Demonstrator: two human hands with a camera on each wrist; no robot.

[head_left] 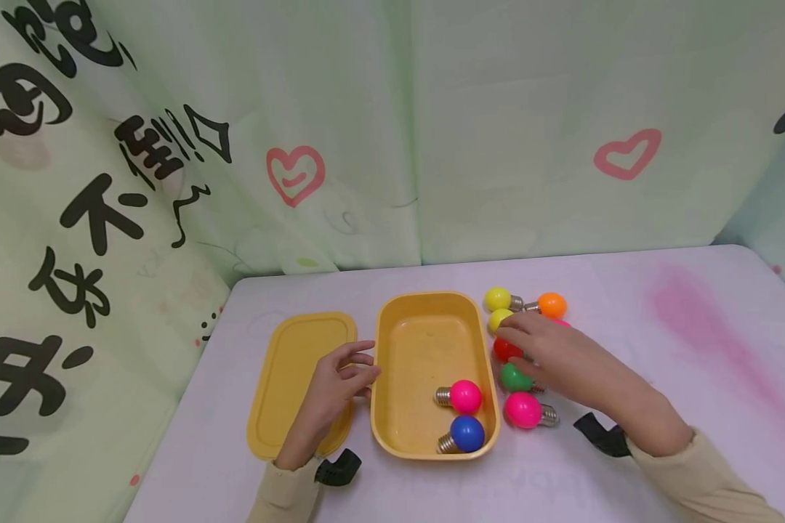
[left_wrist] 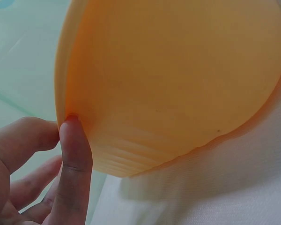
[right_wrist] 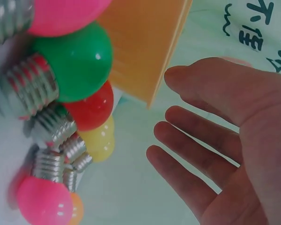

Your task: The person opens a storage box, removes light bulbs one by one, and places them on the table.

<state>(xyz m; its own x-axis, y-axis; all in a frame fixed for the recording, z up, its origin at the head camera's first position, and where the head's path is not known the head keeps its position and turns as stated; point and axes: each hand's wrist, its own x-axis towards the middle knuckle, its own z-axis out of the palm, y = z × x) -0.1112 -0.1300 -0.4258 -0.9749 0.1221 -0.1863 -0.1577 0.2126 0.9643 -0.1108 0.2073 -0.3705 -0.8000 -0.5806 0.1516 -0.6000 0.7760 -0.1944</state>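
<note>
My left hand point(head_left: 335, 383) is at the left side of a yellow plastic box point(head_left: 425, 341), thumb and index finger pinching its rim, as the left wrist view shows close up. Inside the box lie a pink bulb point(head_left: 466, 396) and a blue bulb point(head_left: 467, 434). To the right, my right hand point(head_left: 549, 352) hovers over a row of toy bulbs, fingers spread and holding nothing. Beneath or beside it are a red bulb point(head_left: 506, 349), a green bulb point(right_wrist: 77, 61) and a yellow bulb point(head_left: 500, 318), partly covered by the hand.
A yellow lid point(head_left: 281, 385) lies flat left of the box, partly behind the left hand. Another yellow bulb point(head_left: 498, 298) and an orange bulb point(head_left: 552, 305) lie at the row's far end, a pink bulb point(head_left: 523, 410) at its near end. A curtain point(head_left: 497, 131) hangs behind the table.
</note>
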